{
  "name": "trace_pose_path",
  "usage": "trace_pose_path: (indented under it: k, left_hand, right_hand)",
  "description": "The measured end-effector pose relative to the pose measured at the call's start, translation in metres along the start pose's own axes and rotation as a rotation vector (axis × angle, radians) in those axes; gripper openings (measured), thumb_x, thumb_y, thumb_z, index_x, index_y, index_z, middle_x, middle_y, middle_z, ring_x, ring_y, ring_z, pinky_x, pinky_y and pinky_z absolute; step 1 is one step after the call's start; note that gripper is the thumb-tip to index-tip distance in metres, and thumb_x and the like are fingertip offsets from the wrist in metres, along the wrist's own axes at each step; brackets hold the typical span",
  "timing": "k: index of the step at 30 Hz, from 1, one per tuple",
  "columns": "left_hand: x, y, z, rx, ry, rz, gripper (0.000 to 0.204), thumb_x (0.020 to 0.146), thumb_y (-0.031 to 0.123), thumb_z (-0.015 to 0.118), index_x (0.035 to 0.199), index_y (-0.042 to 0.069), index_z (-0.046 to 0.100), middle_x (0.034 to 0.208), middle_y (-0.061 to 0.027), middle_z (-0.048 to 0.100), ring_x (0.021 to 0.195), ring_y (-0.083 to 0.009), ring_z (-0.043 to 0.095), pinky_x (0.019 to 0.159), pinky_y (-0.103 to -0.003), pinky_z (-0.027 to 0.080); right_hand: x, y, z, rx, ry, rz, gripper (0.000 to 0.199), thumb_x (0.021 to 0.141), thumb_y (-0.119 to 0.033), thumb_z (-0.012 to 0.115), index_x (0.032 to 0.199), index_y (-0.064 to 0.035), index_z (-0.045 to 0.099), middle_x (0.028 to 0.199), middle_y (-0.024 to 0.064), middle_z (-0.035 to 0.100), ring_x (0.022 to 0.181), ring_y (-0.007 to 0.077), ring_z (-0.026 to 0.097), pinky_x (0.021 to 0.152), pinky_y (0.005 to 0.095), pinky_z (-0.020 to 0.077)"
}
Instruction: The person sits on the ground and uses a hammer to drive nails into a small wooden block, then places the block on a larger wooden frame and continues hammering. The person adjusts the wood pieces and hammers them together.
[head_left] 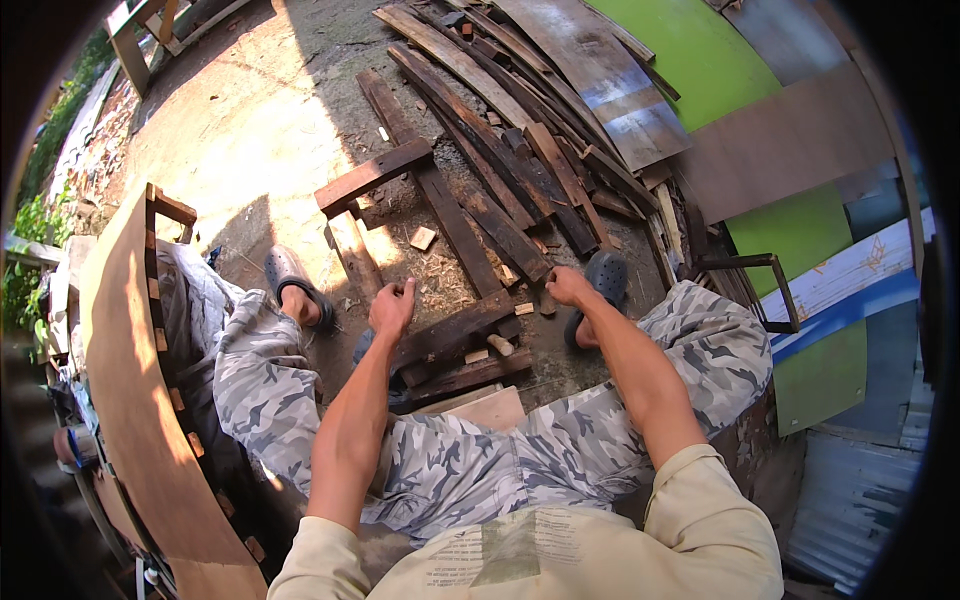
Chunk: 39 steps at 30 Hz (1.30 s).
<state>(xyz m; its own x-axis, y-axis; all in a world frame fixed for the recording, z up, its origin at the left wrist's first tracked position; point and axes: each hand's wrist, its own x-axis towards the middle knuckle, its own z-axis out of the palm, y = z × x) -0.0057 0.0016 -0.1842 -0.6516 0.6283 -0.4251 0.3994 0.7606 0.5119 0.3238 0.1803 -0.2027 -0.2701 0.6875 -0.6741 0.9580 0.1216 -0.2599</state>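
My left hand (pixel 392 308) is raised between my knees with its fingers curled in and thumb pressed close; whatever it may hold is too small to make out. To the right, my right hand (pixel 570 287) has closed fingers at the near end of a dark plank (pixel 505 230), and I cannot tell whether it grips anything. A short, thick dark beam (pixel 455 330) lies crosswise between the hands, close to me. Beside it rest a round wooden peg (pixel 501 345) and small pale wood offcuts (pixel 422 238). A long dark board (pixel 450 222) runs away from me under another crosswise block (pixel 374 177).
Long weathered planks (pixel 490 130) are piled beyond my right hand. Green and brown sheets (pixel 790 150) lean at the right, near a dark metal frame (pixel 745 265). A curved brown panel (pixel 130 370) stands left. My clogs (pixel 605 278) flank the wood, with sawdust between them.
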Motion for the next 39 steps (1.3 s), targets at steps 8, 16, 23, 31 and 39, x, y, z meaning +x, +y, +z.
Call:
trace_pose_path:
  k: [8,16,23,31,39]
  left_hand:
    - [0.0,-0.044,0.036,0.032,-0.203,0.053,0.048,0.09,0.049,0.064,0.109,0.006,0.074,0.103,-0.0163,0.075,0.102,-0.0352,0.07,0.089,-0.043,0.053]
    - [-0.013,-0.045,0.059,0.212,-0.449,0.149,0.046,0.091,0.041,0.064,0.122,0.007,0.069,0.114,-0.0204,0.071,0.108,-0.036,0.068,0.093,-0.044,0.053]
    - [-0.046,-0.016,0.067,0.688,-0.463,0.311,0.057,0.088,0.036,0.07,0.135,0.007,0.055,0.13,-0.0261,0.054,0.109,-0.0417,0.066,0.088,-0.048,0.056]
    - [-0.051,-0.02,0.075,0.576,-0.547,0.217,0.08,0.082,0.03,0.076,0.148,0.008,0.036,0.135,-0.0304,0.041,0.11,-0.0501,0.062,0.093,-0.052,0.054]
    - [-0.048,-0.025,0.072,0.498,-0.65,0.151,0.098,0.08,0.033,0.079,0.157,0.008,0.024,0.147,-0.0338,0.028,0.121,-0.0507,0.056,0.106,-0.05,0.047]
  right_hand:
    - [-0.026,0.022,0.1,0.491,-0.503,0.305,0.085,0.091,-0.073,0.049,0.115,0.0071,0.066,0.101,0.0186,0.073,0.086,0.0301,0.073,0.074,0.0446,0.0604]
    - [-0.047,-0.062,0.133,0.871,-0.691,0.319,0.035,0.088,-0.029,0.077,0.104,-0.0004,0.066,0.087,0.0108,0.064,0.069,0.0243,0.066,0.056,0.035,0.0617]
    - [-0.044,-0.067,0.119,0.444,-0.684,0.276,0.01,0.087,-0.009,0.068,0.085,-0.0006,0.064,0.076,0.0106,0.058,0.059,0.0215,0.058,0.047,0.0346,0.0571]
    - [-0.023,-0.005,0.114,0.516,-0.887,0.168,0.029,0.089,-0.02,0.067,0.115,-0.009,0.065,0.07,0.0049,0.057,0.05,0.0125,0.051,0.041,0.0283,0.0424]
    - [-0.029,0.019,0.094,0.753,-1.107,0.169,0.065,0.091,-0.015,0.064,0.151,-0.0276,0.044,0.067,-0.0025,0.049,0.048,0.0055,0.045,0.038,0.0203,0.0346]
